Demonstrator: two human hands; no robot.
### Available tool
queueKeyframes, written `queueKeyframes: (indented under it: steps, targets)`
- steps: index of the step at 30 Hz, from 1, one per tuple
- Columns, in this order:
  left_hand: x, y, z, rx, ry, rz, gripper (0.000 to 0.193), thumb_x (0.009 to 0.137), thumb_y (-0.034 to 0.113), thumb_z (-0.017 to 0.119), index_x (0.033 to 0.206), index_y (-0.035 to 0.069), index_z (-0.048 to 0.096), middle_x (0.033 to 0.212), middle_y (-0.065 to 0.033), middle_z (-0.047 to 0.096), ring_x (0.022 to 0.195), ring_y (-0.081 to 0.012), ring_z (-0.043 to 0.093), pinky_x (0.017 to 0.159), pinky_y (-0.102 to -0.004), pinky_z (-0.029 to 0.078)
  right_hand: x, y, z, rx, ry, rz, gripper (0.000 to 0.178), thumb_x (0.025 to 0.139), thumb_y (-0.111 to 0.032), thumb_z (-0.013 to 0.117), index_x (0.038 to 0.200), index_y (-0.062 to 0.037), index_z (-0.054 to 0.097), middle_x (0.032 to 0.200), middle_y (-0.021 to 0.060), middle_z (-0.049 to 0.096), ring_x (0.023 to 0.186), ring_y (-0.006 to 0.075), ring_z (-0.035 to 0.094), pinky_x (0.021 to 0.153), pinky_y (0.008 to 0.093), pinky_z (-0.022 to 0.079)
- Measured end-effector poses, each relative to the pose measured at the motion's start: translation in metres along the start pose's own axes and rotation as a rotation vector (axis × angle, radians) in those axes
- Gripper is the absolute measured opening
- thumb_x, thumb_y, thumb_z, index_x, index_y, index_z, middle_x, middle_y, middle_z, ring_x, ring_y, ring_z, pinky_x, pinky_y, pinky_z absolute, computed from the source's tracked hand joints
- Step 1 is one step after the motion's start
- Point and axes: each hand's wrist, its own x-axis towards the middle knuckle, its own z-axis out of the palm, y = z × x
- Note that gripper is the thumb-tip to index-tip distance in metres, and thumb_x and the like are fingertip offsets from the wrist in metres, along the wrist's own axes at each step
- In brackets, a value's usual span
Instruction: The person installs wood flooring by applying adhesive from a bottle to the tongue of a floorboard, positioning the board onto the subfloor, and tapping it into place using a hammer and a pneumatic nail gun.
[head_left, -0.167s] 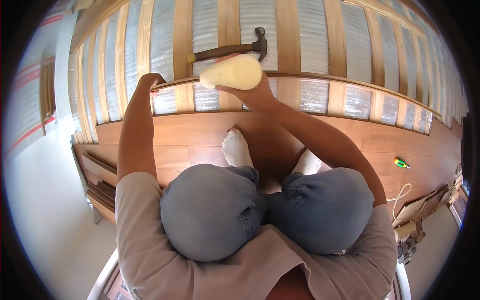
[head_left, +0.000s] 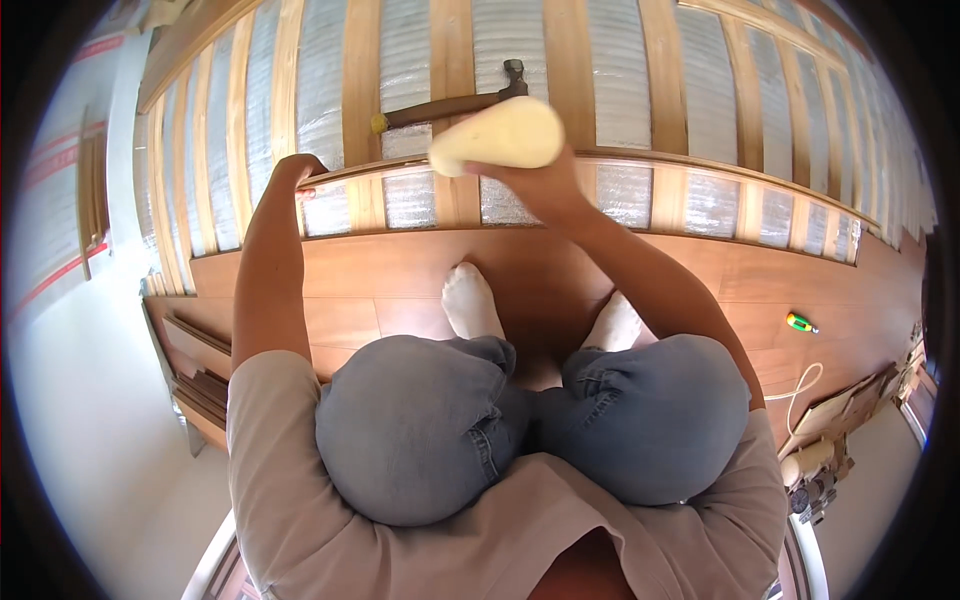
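Note:
A long, thin brown floorboard (head_left: 700,162) is tipped up edge-on and spans the wooden battens. My left hand (head_left: 307,173) is closed round this board near its left end, with the thumb below. In my right hand (head_left: 535,188) is a pale yellow squeeze bottle (head_left: 508,135), blurred by motion, held over the board's edge. The bottle's narrow end points left; any nozzle or bead of glue is hidden. Just beyond the bottle, a claw hammer (head_left: 440,109) with a brown handle and yellow end lies across the battens.
Laid reddish-brown flooring (head_left: 400,262) lies under my feet. Ahead, light battens (head_left: 570,90) run over silvery foil sheeting (head_left: 622,100). A green and yellow tool (head_left: 800,323) and a pale cord (head_left: 797,395) lie at right. Cut boards (head_left: 200,385) are stacked at left.
My right hand has moved the bottle to the right and slightly away from me along the board. My left hand keeps its hold on the board, barely shifted.

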Motion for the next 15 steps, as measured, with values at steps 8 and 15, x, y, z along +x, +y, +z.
queueKeyframes:
  steps: [8,15]
  targets:
    - [0.074,-0.068,-0.011,-0.133,-0.034,-0.043,0.035,0.082,0.037,0.063,0.062,0.009,0.057,0.053,-0.0098,0.054,0.037,-0.0179,0.049,0.039,-0.0341,0.046,-0.052,-0.080,-0.182,-0.258,0.298,-0.075,0.030,0.075,-0.002,0.076,0.102,0.0035,0.064,0.095,0.0102,0.068,0.088,0.0178,0.063,0.080,0.0306,0.051]
    - [0.073,-0.019,-0.003,-0.110,-0.016,0.015,0.028,0.079,0.032,0.065,0.071,0.005,0.062,0.060,-0.0171,0.060,0.039,-0.0205,0.052,0.036,-0.0298,0.042,-0.082,-0.095,-0.331,-0.385,0.577,-0.147,0.025,0.078,0.001,0.072,0.102,0.0028,0.063,0.096,0.0069,0.066,0.089,0.0151,0.060,0.082,0.0275,0.048]
